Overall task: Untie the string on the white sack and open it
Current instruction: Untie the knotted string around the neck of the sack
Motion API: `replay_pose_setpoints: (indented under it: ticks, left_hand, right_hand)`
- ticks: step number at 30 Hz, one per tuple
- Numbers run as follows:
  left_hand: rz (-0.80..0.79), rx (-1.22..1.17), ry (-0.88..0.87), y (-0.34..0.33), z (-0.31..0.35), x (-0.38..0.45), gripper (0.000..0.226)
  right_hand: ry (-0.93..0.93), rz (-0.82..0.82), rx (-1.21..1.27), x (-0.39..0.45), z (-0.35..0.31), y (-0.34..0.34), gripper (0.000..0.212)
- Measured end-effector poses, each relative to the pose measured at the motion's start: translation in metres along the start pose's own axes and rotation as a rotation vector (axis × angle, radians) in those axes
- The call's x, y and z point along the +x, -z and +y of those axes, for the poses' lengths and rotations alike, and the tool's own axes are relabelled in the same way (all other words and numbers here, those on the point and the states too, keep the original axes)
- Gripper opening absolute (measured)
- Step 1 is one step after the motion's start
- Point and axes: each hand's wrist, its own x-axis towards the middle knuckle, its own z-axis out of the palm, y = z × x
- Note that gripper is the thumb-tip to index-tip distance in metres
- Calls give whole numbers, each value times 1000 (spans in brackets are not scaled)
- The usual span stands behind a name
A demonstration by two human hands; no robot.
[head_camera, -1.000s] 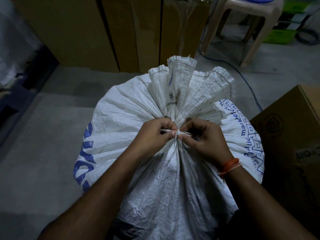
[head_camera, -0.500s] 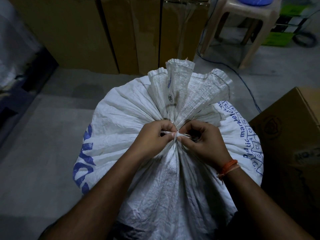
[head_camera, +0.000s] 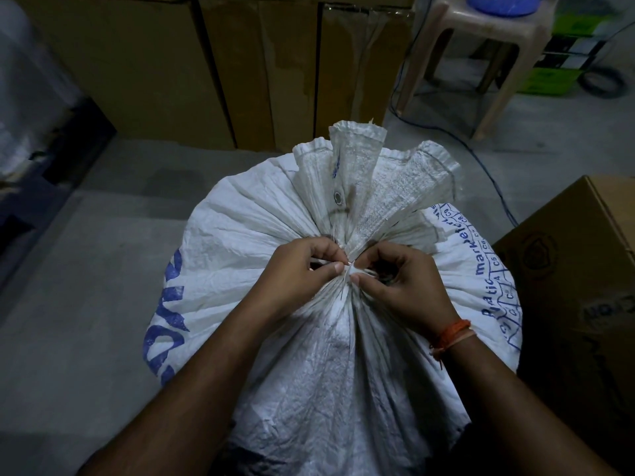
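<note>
Sack [head_camera: 326,389] of white woven plastic stands on the floor [head_camera: 86,304] right under me, its neck gathered tight. One string [head_camera: 348,269] binds that neck, so I work both hands at the knot: my left hand [head_camera: 295,269] pinches one side, my right hand [head_camera: 405,283] pinches the other, thumbs nearly touching, to pick it loose. Beyond, one ruffled mouth [head_camera: 364,166] fans up, closed. One carton [head_camera: 584,304] sits beside the sack on my right; one plastic stool [head_camera: 481,46] stands farther off.

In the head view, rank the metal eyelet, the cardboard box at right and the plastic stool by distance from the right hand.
1. Metal eyelet on the sack's gathered top, just beyond the right hand.
2. Cardboard box, to its right.
3. Plastic stool, far back right.
</note>
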Motion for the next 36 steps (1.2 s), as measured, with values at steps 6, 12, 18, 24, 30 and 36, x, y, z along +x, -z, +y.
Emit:
replay_pose_setpoints:
  ticks: [6,12,18,24,30,36]
  left_hand:
    - [1,4,6,-2,0,1,6]
    - [3,-7,27,-3,1,1,6]
    - [2,-11,59,-4,-1,2,4]
    - [0,-63,89,-12,-1,4,18]
    - [29,-93,105,-14,-2,4,6]
    - [49,-100,117,-13,1,2,6]
  right_hand:
    - [-10,-5,6,0,1,-1,15]
    - [-15,-7,27,-1,-2,0,13]
    - [-20,-7,32,-1,-2,-1,13]
    - [-11,-4,-6,-1,-6,0,13]
    - [-20,4,-23,-1,-5,-1,14]
    - [-29,4,-22,-1,-5,-1,15]
